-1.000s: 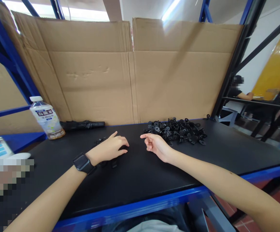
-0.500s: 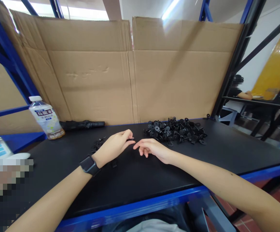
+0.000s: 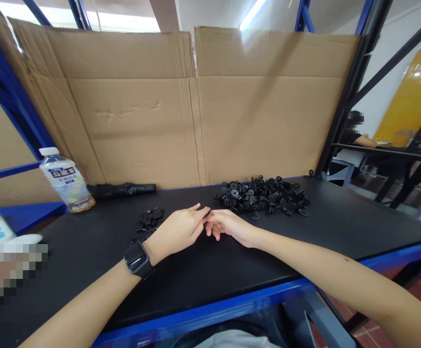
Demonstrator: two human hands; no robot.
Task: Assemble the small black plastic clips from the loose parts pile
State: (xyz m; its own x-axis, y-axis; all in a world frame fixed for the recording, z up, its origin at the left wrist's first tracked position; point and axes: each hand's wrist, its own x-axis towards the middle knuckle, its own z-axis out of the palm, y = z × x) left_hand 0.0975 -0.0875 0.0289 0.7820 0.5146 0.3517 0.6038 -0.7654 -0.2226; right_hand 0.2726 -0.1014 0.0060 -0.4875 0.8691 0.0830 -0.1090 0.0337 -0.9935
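Note:
My left hand (image 3: 179,232) and my right hand (image 3: 225,227) meet at the fingertips over the black tabletop (image 3: 232,270). A small black plastic part (image 3: 206,214) sits pinched in my left fingers, partly hidden, and my right fingertips touch it or lie just beside it. A small scatter of similar black parts (image 3: 148,222) lies left of my left hand. A larger heap of black plastic discs and clips (image 3: 263,195) lies just beyond my right hand. A black smartwatch (image 3: 136,259) is on my left wrist.
A plastic drink bottle (image 3: 67,181) and a folded black umbrella (image 3: 121,190) stand at the table's back left. Flattened cardboard (image 3: 134,111) lines the back of the blue steel rack. A seated person (image 3: 353,130) is at the far right.
My hands have come together, with the fingertips now meeting around the small black part. The view has shifted slightly, and the left parts scatter shows more fully.

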